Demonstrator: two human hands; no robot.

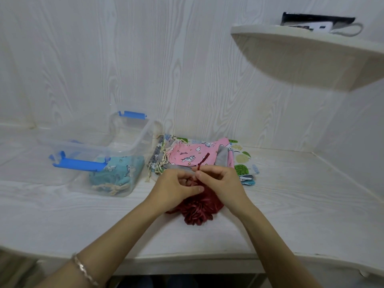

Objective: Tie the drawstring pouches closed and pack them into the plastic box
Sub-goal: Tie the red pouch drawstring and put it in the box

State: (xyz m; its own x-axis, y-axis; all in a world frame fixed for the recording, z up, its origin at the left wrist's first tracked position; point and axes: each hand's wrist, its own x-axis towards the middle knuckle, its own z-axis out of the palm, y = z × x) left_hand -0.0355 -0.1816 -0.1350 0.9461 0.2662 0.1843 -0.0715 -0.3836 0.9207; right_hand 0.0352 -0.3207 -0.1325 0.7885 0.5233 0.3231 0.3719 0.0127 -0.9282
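Observation:
A dark red satin pouch (pixel 198 209) lies gathered on the white table in front of me. My left hand (pixel 176 187) and my right hand (pixel 218 179) both pinch its red drawstring (pixel 203 161), one end sticking up between them. Behind lies a pile of flat pouches, a pink unicorn pouch (pixel 194 153) on top. To the left stands the clear plastic box (pixel 128 142) with blue latches; a teal pouch (pixel 119 173) with a tied cream cord sits inside it.
The box's clear lid (pixel 68 142) with a blue latch rests against its left side. A white corner shelf (pixel 311 55) juts out at upper right with a dark object on it. Walls close in behind and on the right.

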